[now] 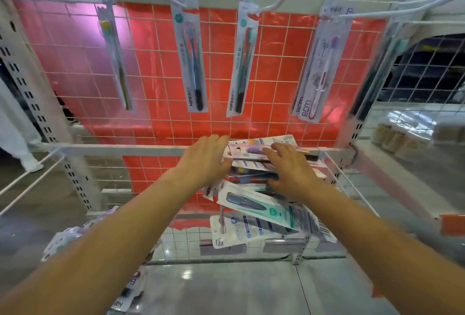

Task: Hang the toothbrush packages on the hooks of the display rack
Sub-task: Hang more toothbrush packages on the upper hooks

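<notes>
— Where are the toothbrush packages?
— A loose pile of packages (261,164) sits mid-frame on the rack (125,150); more packages hang from hooks (274,5) across the top.
— And the hands?
— Left hand (205,161) lies flat on the pile, fingers straight. Right hand (289,171) curls round some packages.

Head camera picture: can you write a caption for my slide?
Both hands reach into a pile of toothbrush packages below packages already hanging on the rack's hooks.
</notes>
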Action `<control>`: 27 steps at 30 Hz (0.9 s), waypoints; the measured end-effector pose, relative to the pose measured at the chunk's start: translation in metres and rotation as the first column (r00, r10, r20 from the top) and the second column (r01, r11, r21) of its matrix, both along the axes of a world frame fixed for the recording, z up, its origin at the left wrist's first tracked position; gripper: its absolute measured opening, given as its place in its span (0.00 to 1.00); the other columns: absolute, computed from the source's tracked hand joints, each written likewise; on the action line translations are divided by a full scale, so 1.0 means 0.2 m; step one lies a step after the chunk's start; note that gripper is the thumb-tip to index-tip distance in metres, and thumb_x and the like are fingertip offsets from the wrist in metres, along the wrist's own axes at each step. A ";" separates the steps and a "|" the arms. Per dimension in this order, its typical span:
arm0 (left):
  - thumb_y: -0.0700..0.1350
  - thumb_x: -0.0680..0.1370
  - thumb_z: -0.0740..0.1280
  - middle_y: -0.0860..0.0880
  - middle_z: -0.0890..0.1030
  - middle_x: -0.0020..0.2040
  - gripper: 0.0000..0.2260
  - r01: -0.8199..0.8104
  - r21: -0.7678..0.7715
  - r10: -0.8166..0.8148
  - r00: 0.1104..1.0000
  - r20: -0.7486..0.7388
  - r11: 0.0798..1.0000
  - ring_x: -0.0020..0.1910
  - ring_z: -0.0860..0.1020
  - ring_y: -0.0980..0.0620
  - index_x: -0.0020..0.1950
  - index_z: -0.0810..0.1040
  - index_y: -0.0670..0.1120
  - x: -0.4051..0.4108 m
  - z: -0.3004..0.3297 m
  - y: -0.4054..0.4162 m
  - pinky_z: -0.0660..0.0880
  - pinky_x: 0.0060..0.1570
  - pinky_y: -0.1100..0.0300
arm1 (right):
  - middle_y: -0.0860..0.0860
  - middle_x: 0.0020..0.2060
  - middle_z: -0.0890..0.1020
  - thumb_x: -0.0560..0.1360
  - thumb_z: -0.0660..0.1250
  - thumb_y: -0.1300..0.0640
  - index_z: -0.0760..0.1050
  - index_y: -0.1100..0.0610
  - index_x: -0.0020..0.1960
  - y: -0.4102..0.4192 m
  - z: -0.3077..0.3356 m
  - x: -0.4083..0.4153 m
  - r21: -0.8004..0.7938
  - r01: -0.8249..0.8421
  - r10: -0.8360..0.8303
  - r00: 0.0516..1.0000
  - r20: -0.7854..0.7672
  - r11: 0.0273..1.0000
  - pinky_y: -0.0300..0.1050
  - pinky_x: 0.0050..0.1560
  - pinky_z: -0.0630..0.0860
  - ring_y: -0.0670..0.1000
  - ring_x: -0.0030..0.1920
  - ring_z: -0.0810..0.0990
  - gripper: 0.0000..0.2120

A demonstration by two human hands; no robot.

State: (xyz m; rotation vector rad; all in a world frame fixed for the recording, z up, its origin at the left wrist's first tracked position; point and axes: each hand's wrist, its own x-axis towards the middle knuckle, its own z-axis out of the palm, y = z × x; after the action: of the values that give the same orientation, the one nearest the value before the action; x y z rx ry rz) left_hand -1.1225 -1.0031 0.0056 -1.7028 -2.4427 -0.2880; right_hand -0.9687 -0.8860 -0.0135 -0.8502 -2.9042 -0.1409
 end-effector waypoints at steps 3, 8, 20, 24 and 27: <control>0.51 0.79 0.59 0.46 0.70 0.68 0.25 0.009 0.025 -0.009 1.000 0.021 1.000 0.65 0.69 0.46 0.74 0.59 0.45 -0.02 -0.02 0.01 0.68 0.63 0.52 | 0.51 0.71 0.64 0.72 0.68 0.51 0.56 0.53 0.74 0.02 -0.01 -0.03 0.006 -0.046 0.046 0.999 0.018 0.999 0.48 0.68 0.61 0.54 0.69 0.61 0.35; 0.51 0.79 0.59 0.47 0.70 0.68 0.24 0.019 0.070 -0.023 0.998 0.058 0.997 0.65 0.69 0.47 0.74 0.59 0.46 -0.05 -0.05 0.03 0.68 0.63 0.52 | 0.51 0.74 0.62 0.76 0.62 0.53 0.57 0.56 0.75 0.02 -0.05 -0.04 -0.011 -0.068 0.068 0.997 0.037 0.998 0.43 0.70 0.58 0.51 0.72 0.60 0.30; 0.49 0.80 0.59 0.46 0.69 0.69 0.23 0.026 0.064 -0.032 0.995 0.091 0.998 0.67 0.68 0.47 0.73 0.61 0.46 -0.05 -0.06 0.00 0.67 0.63 0.53 | 0.48 0.74 0.62 0.78 0.62 0.57 0.59 0.52 0.74 -0.01 -0.05 -0.01 0.012 -0.072 0.071 0.996 0.060 0.997 0.44 0.68 0.64 0.50 0.72 0.63 0.27; 0.49 0.80 0.58 0.46 0.75 0.63 0.17 0.013 0.037 -0.016 0.996 0.084 0.999 0.61 0.73 0.46 0.67 0.70 0.45 -0.04 -0.04 -0.01 0.71 0.59 0.53 | 0.49 0.68 0.71 0.77 0.64 0.57 0.64 0.52 0.71 -0.01 -0.03 -0.01 0.022 -0.069 0.068 0.996 0.052 0.997 0.45 0.62 0.71 0.53 0.66 0.71 0.24; 0.49 0.80 0.58 0.46 0.78 0.59 0.15 0.014 0.017 -0.015 0.997 0.072 1.000 0.58 0.75 0.46 0.63 0.75 0.45 -0.03 -0.04 -0.02 0.72 0.56 0.52 | 0.51 0.63 0.76 0.76 0.63 0.59 0.69 0.52 0.67 -0.02 -0.03 -0.01 0.028 -0.067 0.066 0.997 0.038 0.997 0.46 0.56 0.73 0.55 0.60 0.75 0.20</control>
State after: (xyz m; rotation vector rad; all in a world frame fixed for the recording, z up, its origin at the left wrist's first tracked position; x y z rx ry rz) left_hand -1.1294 -1.0071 -0.0018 -1.7331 -2.4716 -0.3770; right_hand -0.9702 -0.8892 -0.0195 -0.7533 -2.9533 -0.1944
